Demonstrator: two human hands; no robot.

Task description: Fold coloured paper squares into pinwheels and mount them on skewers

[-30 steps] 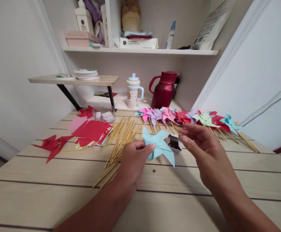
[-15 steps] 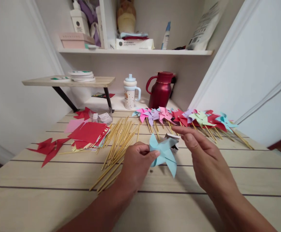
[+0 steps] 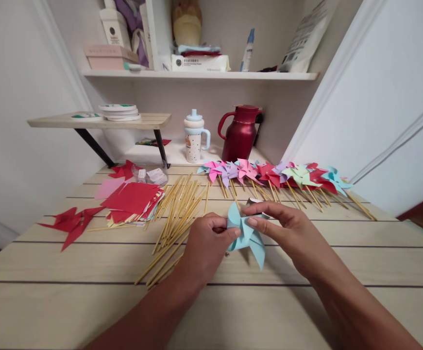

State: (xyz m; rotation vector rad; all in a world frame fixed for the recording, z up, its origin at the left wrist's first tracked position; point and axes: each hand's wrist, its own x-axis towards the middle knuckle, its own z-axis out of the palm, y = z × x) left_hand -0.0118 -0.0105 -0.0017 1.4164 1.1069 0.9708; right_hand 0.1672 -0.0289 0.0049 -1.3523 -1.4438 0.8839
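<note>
A light blue paper pinwheel (image 3: 246, 233) is held just above the slatted table, with no stick visible on it. My left hand (image 3: 209, 243) pinches its left side between thumb and fingers. My right hand (image 3: 287, 228) has its thumb and forefinger at the upper right blade, thumb on the paper near the centre; its closing fingertips touch the pinwheel. A small dark and white box (image 3: 254, 201) is partly hidden behind the pinwheel and right hand. Left of my left hand lies a loose heap of thin wooden sticks (image 3: 177, 209).
Finished pinwheels on sticks (image 3: 247, 170) lie in a row at the back right. At left are a stack of red paper squares (image 3: 133, 199) and a red folded pinwheel (image 3: 73, 223). Behind stand a cup (image 3: 194, 143), a red thermos (image 3: 239, 136) and a small raised shelf (image 3: 153, 120).
My right hand has moved left from beside the pinwheel onto its upper right blade, its fingers closing on the paper. My left hand keeps its pinch. The view has shifted slightly.
</note>
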